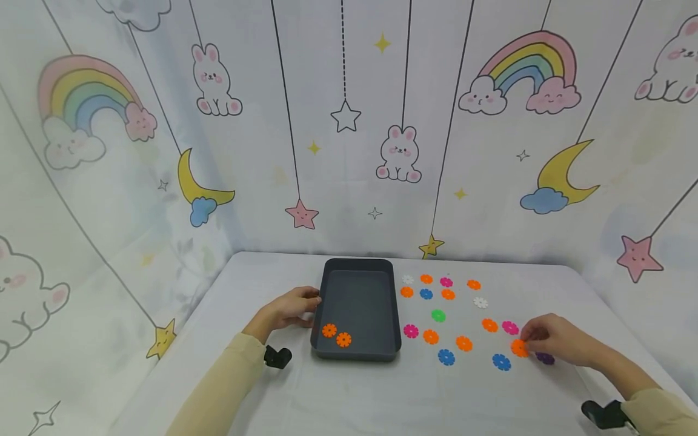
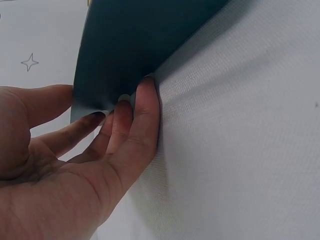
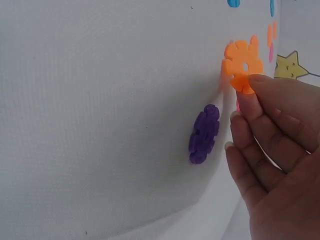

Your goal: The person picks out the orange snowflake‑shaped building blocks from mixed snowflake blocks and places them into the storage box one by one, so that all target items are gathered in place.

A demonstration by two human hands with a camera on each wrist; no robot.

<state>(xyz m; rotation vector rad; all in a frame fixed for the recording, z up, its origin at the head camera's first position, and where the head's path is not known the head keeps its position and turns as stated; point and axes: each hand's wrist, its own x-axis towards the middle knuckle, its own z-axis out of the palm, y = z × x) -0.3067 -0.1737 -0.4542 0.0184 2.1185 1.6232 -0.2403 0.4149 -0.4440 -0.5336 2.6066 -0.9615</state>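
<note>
A dark grey rectangular tray (image 1: pixel 357 309) lies on the white cloth, with two orange flower-shaped discs (image 1: pixel 343 340) in its near left corner. At its left side my left hand (image 1: pixel 294 307) grips the wall. The left wrist view shows the thumb (image 2: pixel 50 102) at the rim and fingertips along the tray's lower edge (image 2: pixel 135 50). Over on the right, my right hand (image 1: pixel 561 340) pinches an orange flower-shaped disc (image 3: pixel 241 62) between thumb and forefinger, its other fingers loosely bent. Just beneath that hand lies a purple disc (image 3: pixel 204 134), partly covered in the head view.
Between tray and right hand several loose discs are spread: orange (image 1: pixel 464 343), blue (image 1: pixel 446 356), pink (image 1: pixel 411 330), white (image 1: pixel 480 302) and a green one (image 1: pixel 438 315). A patterned cloth backdrop (image 1: pixel 349 181) rises behind the table and along both sides.
</note>
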